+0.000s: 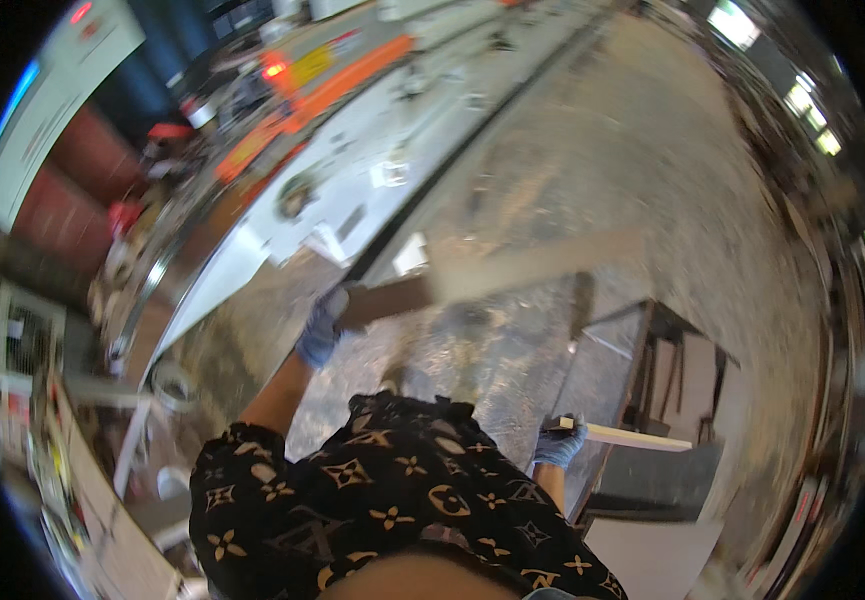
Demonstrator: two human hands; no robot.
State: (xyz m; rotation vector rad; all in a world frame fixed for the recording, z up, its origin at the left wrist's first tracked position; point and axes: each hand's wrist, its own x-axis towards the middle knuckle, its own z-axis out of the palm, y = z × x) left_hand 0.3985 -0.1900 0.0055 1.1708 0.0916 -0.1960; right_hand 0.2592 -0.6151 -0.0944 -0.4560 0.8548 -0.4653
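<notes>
My left hand (322,328), in a blue-grey glove, is closed round the near end of a long brown strip of board (392,300). The strip reaches out to the right above the floor, its far part smeared by motion. Lower right, my right hand (560,443), gloved alike, is wrapped round a narrow pale wooden strip (637,438) that points to the right. This strip lies across a dark open-topped bin or frame (642,375) holding several board pieces; whether it rests on the rim I cannot tell.
A long white machine bed (352,170) with a dark edge rail and an orange guard (352,80) runs from left to far. Dusty concrete floor (642,150) lies to its right. Stacked boards (807,520) line the right wall. A white panel (652,555) is at lower right.
</notes>
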